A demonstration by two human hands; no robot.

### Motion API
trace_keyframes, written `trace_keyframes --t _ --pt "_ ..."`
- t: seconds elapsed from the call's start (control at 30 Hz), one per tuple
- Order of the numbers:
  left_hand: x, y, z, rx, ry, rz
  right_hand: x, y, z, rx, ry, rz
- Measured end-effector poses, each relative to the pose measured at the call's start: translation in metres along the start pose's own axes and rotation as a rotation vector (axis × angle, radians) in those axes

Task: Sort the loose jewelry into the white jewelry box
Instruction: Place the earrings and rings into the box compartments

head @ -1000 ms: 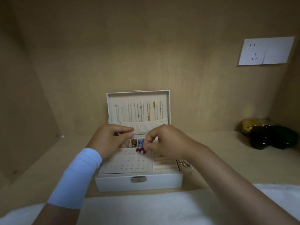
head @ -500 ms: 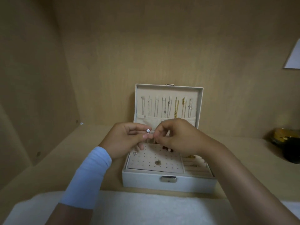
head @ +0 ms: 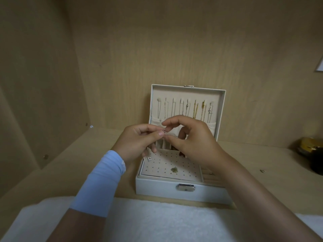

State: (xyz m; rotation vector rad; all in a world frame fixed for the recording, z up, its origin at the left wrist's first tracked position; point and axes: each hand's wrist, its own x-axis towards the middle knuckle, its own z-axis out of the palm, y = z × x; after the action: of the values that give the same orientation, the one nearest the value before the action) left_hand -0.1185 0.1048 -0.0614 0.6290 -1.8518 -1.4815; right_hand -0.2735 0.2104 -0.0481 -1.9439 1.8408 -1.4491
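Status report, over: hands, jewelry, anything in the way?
Left hand and right hand pinch one small silver earring above the open white jewelry box. Square stud and green piece on its pad. Nothing in the way.

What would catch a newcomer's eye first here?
Both hands meet dead centre: the left hand and right hand pinch a small silver earring above the open white jewelry box. Behind them, necklaces hang in a row inside the upright lid, and a square silver stud sits on the perforated panel.
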Motion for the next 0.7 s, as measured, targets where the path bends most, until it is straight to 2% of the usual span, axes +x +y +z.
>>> trace_keyframes --t 0.17,0.27,0.53,0.7 --pt "-0.0027 0.0036 0.0017 -0.042 -0.026 -0.060 0.0025 0.0036 -0.0009 -0.115 0.025 -0.092" --pt "-0.0020 0.0041 0.0010 -0.120 -0.064 -0.085 0.0034 0.0052 0.0009 -0.025 0.045 -0.112" --pt "0.0000 -0.0014 0.0025 -0.256 -0.112 -0.062 0.0037 -0.0009 0.0028 0.353 0.011 0.084" --pt "-0.0017 0.0005 0.0055 -0.240 -0.067 -0.033 0.0027 -0.0035 0.0005 0.357 0.083 0.214"
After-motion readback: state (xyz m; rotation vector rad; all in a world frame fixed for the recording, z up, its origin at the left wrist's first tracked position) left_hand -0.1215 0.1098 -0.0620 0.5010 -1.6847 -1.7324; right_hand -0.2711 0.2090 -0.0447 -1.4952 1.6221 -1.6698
